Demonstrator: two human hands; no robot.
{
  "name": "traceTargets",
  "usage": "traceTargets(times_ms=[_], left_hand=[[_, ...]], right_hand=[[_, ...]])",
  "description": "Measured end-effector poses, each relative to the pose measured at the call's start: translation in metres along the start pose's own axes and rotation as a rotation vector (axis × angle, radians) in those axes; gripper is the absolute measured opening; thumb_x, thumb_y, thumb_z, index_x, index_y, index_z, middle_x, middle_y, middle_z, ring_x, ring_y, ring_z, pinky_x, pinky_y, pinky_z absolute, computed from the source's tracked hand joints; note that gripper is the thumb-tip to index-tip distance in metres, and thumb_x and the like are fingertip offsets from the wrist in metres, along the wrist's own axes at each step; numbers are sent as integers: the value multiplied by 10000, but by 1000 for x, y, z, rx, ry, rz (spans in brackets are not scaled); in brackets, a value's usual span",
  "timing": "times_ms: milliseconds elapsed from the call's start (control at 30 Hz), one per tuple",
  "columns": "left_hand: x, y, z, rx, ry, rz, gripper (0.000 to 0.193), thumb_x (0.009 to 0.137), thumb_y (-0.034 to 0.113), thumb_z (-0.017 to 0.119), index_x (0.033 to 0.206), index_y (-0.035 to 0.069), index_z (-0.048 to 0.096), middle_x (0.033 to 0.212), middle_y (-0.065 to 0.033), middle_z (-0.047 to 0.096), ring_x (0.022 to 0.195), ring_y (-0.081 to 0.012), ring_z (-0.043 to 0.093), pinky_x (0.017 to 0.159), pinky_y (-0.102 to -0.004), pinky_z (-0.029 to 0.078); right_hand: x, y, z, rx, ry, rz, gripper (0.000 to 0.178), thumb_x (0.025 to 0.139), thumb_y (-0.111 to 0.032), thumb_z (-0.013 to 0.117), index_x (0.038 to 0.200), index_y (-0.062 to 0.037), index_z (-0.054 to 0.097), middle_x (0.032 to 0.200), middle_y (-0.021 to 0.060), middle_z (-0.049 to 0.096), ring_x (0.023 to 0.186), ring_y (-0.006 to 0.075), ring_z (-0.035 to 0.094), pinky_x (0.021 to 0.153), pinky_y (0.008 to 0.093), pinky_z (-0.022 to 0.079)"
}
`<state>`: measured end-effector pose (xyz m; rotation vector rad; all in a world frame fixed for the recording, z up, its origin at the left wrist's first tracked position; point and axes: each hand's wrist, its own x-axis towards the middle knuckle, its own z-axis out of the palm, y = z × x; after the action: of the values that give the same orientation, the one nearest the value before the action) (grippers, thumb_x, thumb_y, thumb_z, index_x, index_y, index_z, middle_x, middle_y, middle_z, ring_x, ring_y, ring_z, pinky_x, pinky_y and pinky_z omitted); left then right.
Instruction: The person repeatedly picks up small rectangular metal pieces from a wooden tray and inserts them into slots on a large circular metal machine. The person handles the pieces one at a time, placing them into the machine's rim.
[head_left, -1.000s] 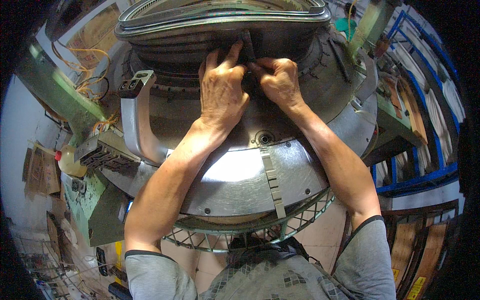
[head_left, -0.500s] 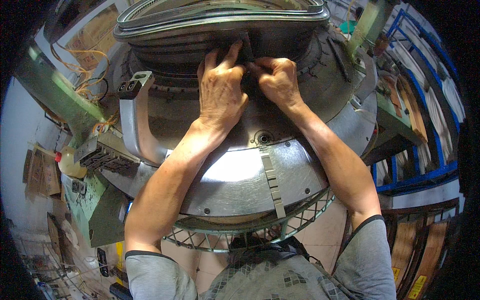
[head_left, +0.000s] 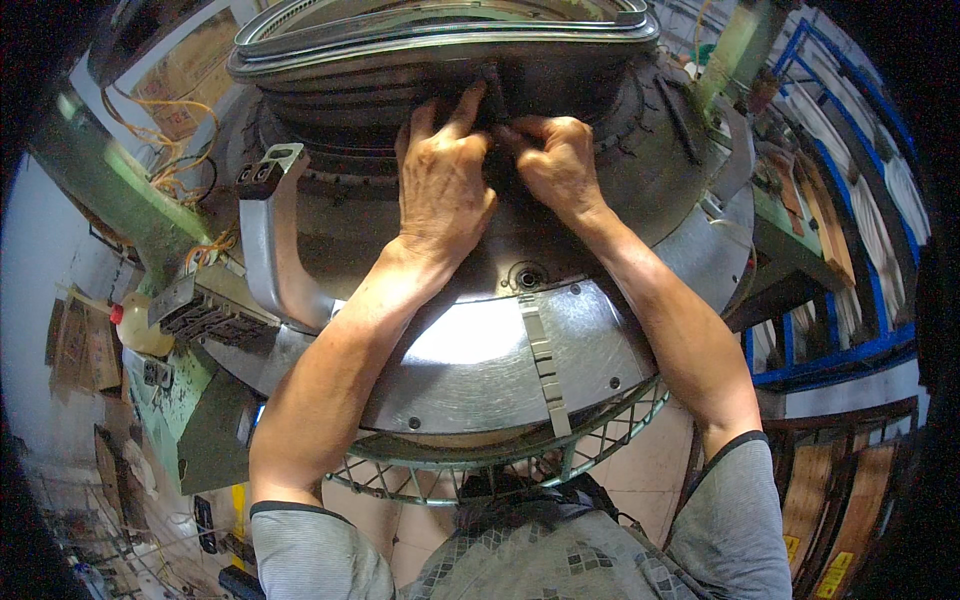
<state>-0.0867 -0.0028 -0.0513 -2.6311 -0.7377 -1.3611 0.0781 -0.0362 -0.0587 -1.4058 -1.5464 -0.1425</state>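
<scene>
Bottle (head_left: 145, 334): sitting left of the machine (head_left: 470, 365), wearing a red cap (head_left: 117, 313); contents showing unclearly.
Dark cylinder (head_left: 335, 108): standing at the machine's centre, under the silver ring (head_left: 450, 43).
Left hand (head_left: 443, 180): spreading partly, forefinger touching the cylinder.
Right hand (head_left: 558, 165): curling narrow nearby; whether it is gripping anything, cannot tell.

Left grip (head_left: 445, 185) partly extended; right grip (head_left: 558, 165) curled beside.
</scene>
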Motion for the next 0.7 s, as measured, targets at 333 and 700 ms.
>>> traceTargets(times_ms=[333, 700], left_hand=[[1, 0, 0, 14, -26, 8, 333, 549, 22, 751, 882, 11, 741, 1475, -114, 504, 1246, -427, 475, 1043, -547, 407], [-1, 0, 2, 42, -41, 4, 351, 555, 22, 770, 905, 36, 748, 1487, -90, 490, 1248, -419, 472, 1058, -550, 400]], right_hand=[[1, -1, 1, 70, 7, 68, 241, 717, -83, 601, 882, 21, 742, 809, 259, 688, 740, 363, 721, 696, 411, 567], [0, -3, 0, 16, 1, 55, 199, 843, -140, 717, 944, 28, 755, 829, 243, 714, 713, 203, 727, 664, 341, 543]])
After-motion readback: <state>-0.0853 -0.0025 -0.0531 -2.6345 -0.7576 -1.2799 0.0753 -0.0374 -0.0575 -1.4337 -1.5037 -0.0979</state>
